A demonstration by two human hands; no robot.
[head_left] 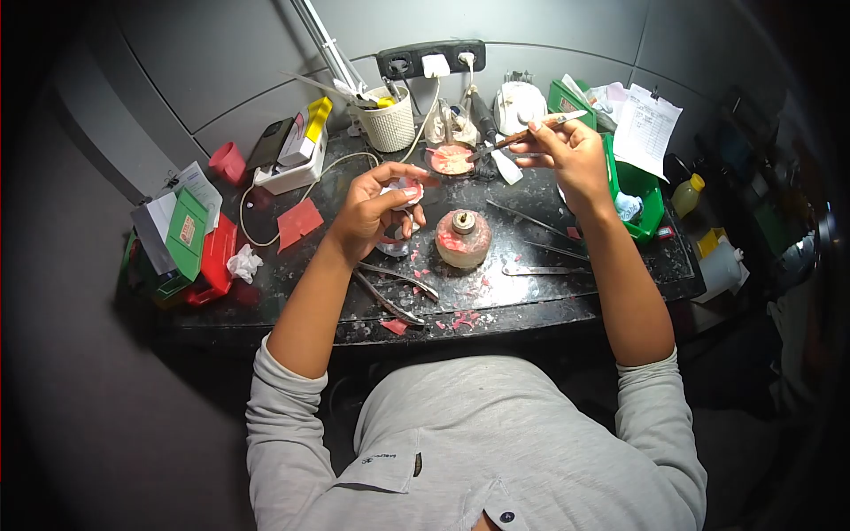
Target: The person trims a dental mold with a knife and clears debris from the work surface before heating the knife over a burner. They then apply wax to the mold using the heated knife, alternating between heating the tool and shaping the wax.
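Note:
My left hand point(365, 205) is closed around a small white dental model with pink wax point(411, 191), partly covered by the fingers. In my right hand point(574, 159), the fingers pinch a wax knife point(515, 138) by its brown handle. Its dark blade points left, right at the edge of a dish of pink wax point(450, 161). Between and below both hands stands a round glass spirit burner point(463, 246) with a metal neck. A pair of pliers point(390, 299) lies under my left forearm, and slim metal tools point(536, 219) lie to the burner's right.
Pink wax scraps litter the black bench point(522, 296), and a pink wax sheet point(299, 224) lies left. A woven white cup point(387, 126) holds tools at the back. Red and green bins point(212, 270) stand left, a green bin point(649, 212) right. A cable loops behind my left hand.

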